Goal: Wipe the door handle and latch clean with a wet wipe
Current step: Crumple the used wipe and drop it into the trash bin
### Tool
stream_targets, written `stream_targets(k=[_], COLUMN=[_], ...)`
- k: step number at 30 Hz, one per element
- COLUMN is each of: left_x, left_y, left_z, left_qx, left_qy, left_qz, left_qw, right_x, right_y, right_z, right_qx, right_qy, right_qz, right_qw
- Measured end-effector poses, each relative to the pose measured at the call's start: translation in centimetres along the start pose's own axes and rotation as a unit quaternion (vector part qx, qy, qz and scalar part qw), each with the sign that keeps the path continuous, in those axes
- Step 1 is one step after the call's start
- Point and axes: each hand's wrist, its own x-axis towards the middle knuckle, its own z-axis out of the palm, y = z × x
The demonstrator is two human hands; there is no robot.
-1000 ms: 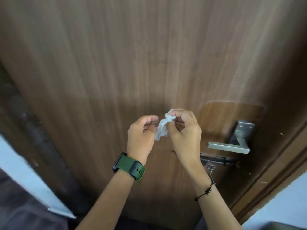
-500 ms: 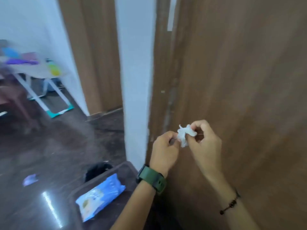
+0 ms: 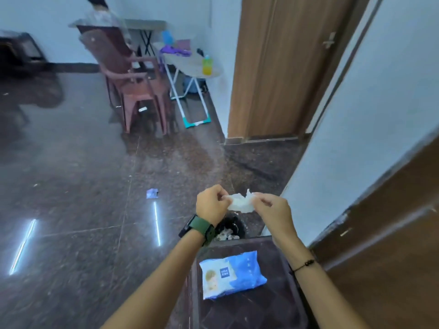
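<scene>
A crumpled white wet wipe [image 3: 241, 203] is stretched between both hands. My left hand [image 3: 211, 205], with a green watch on the wrist, pinches its left end. My right hand [image 3: 273, 211] pinches its right end. The hands hover above a small black bin [image 3: 231, 227] on the floor. The brown door [image 3: 392, 245] fills the right edge; its handle and latch are out of view.
A blue pack of wet wipes [image 3: 231, 274] lies on a dark stool [image 3: 249, 305] below my hands. A scrap of blue wrapper [image 3: 152, 193] lies on the dark polished floor. Farther off stand a brown plastic chair [image 3: 133, 79], a small folding table [image 3: 192, 65] and another door [image 3: 285, 67].
My view has swung left, away from the door handle, to the floor, bin and stool. The hands have pulled the balled wipe wider between them.
</scene>
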Motion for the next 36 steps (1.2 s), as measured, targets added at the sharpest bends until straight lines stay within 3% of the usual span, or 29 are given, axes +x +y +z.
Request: stream_targets(k=[7,14,19,25,29,36], left_x=[8.6,18.1,22.9,25.8,25.2,24.4], left_y=[-8.7,-18.0,-25.4,-33.5,-35.7,-33.6], left_z=[6.7,15.5,21.0,26.8,29.0,27.2], left_qx=[0.184,0.189,0.179,0.257,0.282,0.290], left_qy=[-0.062,-0.110,-0.191,-0.254,-0.279,-0.297], left_qz=[-0.034,-0.137,-0.188,-0.176,-0.139,-0.114], left_qw=[0.980,0.966,0.947,0.916,0.908,0.903], right_x=[9.6,18.4,22.3,25.6,25.9,24.9], right_y=[7.9,20.8,29.5,38.4,40.9,38.6], right_z=[5.0,11.3,16.8,21.7,23.0,20.1], right_qx=[-0.099,-0.106,-0.123,-0.259,-0.298,-0.261], right_qy=[-0.126,-0.136,-0.136,-0.262,-0.297,-0.273], right_qz=[0.021,0.068,0.101,0.117,0.119,0.136], right_qw=[0.987,0.983,0.978,0.922,0.899,0.916])
